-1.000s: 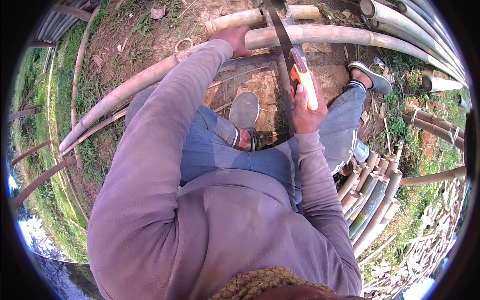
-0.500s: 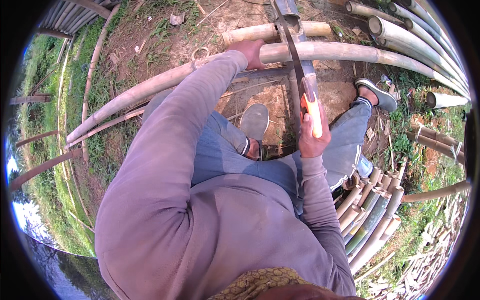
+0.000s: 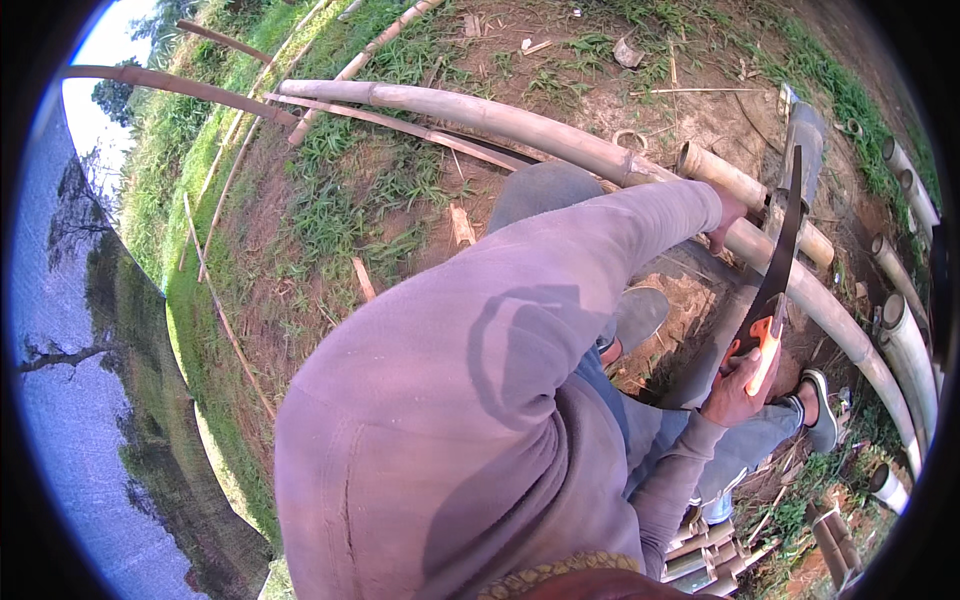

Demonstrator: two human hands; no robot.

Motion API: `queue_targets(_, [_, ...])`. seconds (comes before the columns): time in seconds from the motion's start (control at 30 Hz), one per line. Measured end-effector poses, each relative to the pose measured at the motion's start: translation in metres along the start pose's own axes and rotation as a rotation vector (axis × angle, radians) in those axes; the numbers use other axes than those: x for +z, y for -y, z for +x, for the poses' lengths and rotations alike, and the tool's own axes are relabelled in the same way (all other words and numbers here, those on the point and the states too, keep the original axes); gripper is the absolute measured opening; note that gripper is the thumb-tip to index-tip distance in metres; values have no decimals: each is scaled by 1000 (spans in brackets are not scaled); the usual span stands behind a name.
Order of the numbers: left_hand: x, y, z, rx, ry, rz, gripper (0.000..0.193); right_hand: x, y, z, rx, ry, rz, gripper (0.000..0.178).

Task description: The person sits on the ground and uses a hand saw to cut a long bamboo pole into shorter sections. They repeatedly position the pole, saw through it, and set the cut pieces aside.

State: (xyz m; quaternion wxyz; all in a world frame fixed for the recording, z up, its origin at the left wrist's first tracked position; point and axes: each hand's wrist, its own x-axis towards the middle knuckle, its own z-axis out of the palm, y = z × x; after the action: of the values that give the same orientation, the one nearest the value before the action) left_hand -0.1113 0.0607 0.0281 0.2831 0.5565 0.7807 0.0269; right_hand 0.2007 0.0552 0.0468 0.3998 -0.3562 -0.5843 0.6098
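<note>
Bamboo pole (image 3: 585, 150) curved from far left to near right; the left hand (image 3: 729, 214) clasped it just left of the saw blade (image 3: 781, 262), apparently for steadiness. The right hand's (image 3: 735, 391) fingers wrapped the orange handle (image 3: 767, 347), seemingly to angle the blade across the pole; contact was unclear.

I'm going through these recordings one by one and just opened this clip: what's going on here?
A person's left hand grips a long bamboo pole, while the right hand holds a saw by its orange and pale handle. In this view the saw crosses over the pole, to the right of the left hand; whether its teeth are biting is not clear. A shorter bamboo piece lies just beyond the pole.
</note>
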Motion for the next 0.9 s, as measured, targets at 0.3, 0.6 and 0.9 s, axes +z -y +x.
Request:
queue_targets(0.3, [-18, -9, -14, -60, -27, 37, 85, -2, 9, -1, -135, -18, -206, 46])
queue_targets(0.6, [-1, -31, -22, -108, -13, 128, 90, -26, 17, -17, -333, -73, -341, 46])
queue_targets(0.9, [-11, -39, -27, -144, -37, 167, 88, -22, 10, -13, -366, -102, -352, 48])
